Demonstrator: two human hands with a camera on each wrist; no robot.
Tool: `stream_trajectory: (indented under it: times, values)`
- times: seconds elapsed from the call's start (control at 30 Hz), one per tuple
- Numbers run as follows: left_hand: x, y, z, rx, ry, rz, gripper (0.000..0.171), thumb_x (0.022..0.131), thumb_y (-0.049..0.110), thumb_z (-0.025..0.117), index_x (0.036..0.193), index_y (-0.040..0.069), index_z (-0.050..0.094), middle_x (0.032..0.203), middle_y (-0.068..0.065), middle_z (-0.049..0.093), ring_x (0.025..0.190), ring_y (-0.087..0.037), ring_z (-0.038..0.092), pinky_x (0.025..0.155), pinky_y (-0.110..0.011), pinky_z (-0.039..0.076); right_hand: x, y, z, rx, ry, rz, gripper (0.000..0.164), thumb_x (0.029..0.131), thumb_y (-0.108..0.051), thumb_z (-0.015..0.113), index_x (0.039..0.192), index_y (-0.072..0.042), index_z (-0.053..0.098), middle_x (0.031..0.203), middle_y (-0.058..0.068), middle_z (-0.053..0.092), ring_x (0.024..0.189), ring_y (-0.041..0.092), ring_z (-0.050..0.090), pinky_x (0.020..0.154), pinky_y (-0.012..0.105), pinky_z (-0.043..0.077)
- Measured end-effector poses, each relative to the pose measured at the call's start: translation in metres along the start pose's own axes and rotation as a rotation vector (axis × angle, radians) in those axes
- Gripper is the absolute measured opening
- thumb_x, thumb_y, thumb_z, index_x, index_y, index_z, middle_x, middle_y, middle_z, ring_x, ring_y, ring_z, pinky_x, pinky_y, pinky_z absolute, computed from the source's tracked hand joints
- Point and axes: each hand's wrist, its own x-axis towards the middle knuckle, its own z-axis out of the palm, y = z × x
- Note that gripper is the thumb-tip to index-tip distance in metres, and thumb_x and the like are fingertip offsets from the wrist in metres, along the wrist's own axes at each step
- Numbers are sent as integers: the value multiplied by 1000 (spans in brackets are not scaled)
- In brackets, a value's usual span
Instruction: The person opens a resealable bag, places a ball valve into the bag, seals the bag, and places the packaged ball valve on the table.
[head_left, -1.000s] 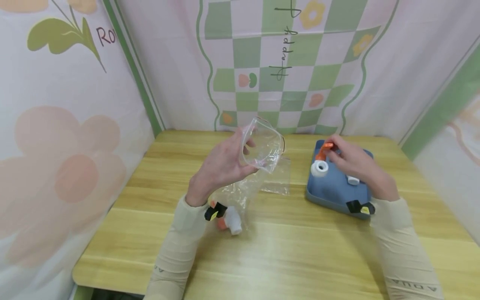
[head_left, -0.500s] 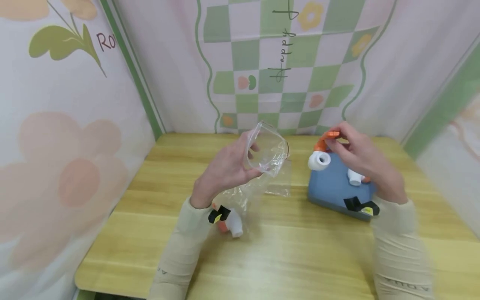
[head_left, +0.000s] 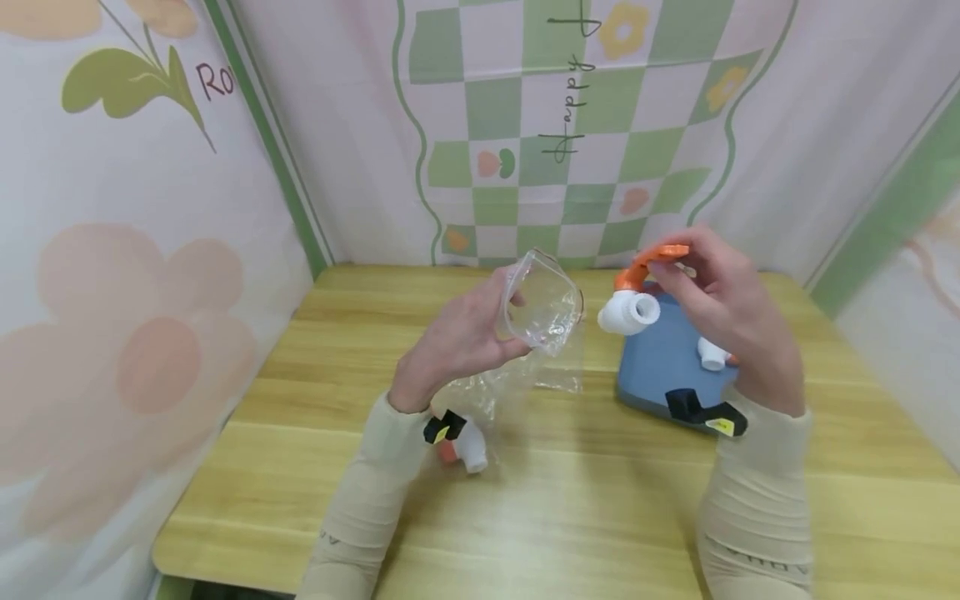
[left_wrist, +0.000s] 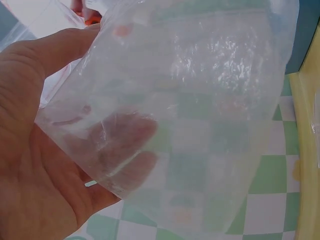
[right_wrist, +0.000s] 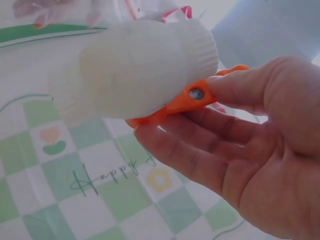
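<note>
My right hand (head_left: 727, 304) pinches the orange lever of a white plastic ball valve (head_left: 624, 313) between thumb and fingers, in the air over the tray's left side. In the right wrist view the white body (right_wrist: 140, 70) sits beyond the fingertips, ribbed at its end. With my left hand (head_left: 457, 333) I hold a clear plastic bag (head_left: 553, 312), its mouth spread wide toward the head camera. The left wrist view shows fingers blurred through the film (left_wrist: 200, 100). A gap separates valve and bag.
A blue tray (head_left: 648, 371) on the wooden table (head_left: 585, 517) holds another ball valve (head_left: 711, 356), partly behind my right wrist. A further white-and-orange valve (head_left: 471, 447) lies below my left wrist beside clear film. Patterned curtains (head_left: 360, 125) stand behind and at the sides.
My right hand has lifted the ball valve up out of the tray and moved it left toward the bag. The left hand and bag have shifted slightly right.
</note>
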Motion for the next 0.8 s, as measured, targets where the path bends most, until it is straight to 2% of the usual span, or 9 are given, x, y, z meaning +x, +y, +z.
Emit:
stream_trajectory:
  times: [0.07, 0.27, 0.37, 0.43, 0.5, 0.6, 0.67, 0.8]
  values:
    - [1, -1, 1, -3, -6, 1, 92, 75, 35, 75, 145, 12, 20, 108, -2, 59, 83, -9, 55, 66, -24, 45, -1, -4, 0, -22, 16, 0, 28, 81, 21, 51, 107, 11, 53, 99, 13, 60, 87, 14, 62, 74, 17, 51]
    - [3, -5, 7, -29, -13, 31, 91, 75, 32, 76, 145, 11, 22, 114, -3, 56, 97, -13, 59, 72, -25, 48, -1, -8, 1, 11, 63, -14, 24, 82, 21, 50, 105, 15, 51, 97, 16, 62, 82, 15, 63, 71, 17, 51]
    - [3, -6, 10, -24, -29, 37, 93, 76, 35, 75, 147, 13, 19, 122, -3, 53, 100, -12, 59, 73, -24, 48, -2, -12, 2, -44, 104, -4, 22, 83, 17, 53, 105, 14, 52, 98, 10, 63, 79, 11, 63, 69, 15, 51]
    - [4, -5, 11, -18, -44, 33, 95, 77, 37, 74, 148, 14, 15, 125, -3, 52, 101, -12, 58, 72, -24, 48, -2, -15, 3, -44, 135, -4, 21, 83, 16, 54, 105, 14, 52, 98, 8, 63, 78, 9, 63, 69, 15, 51]
    - [4, -4, 12, -4, -57, 24, 95, 77, 39, 72, 148, 15, 13, 121, -2, 53, 97, -10, 58, 69, -23, 48, -1, -18, 5, 10, 163, -29, 20, 84, 15, 54, 104, 17, 51, 98, 10, 64, 78, 11, 63, 70, 17, 51]
    - [4, -3, 14, -2, -72, 13, 95, 78, 40, 71, 149, 16, 11, 113, -1, 56, 87, -8, 58, 62, -21, 46, 2, -23, 10, 184, 195, -88, 21, 82, 18, 54, 102, 22, 47, 95, 19, 62, 79, 18, 65, 71, 21, 53]
    - [4, -2, 14, -12, -80, 6, 94, 79, 41, 70, 149, 17, 11, 107, 0, 58, 82, -6, 58, 57, -21, 45, 4, -28, 14, 258, 213, -119, 22, 82, 17, 54, 102, 23, 47, 95, 21, 62, 80, 21, 65, 71, 24, 54]
    - [4, 0, 17, -50, -96, 12, 95, 79, 43, 69, 148, 18, 9, 105, -1, 60, 82, -5, 58, 53, -21, 43, 6, -38, 24, 331, 241, -151, 22, 82, 17, 55, 102, 23, 47, 95, 24, 61, 82, 25, 65, 70, 26, 54]
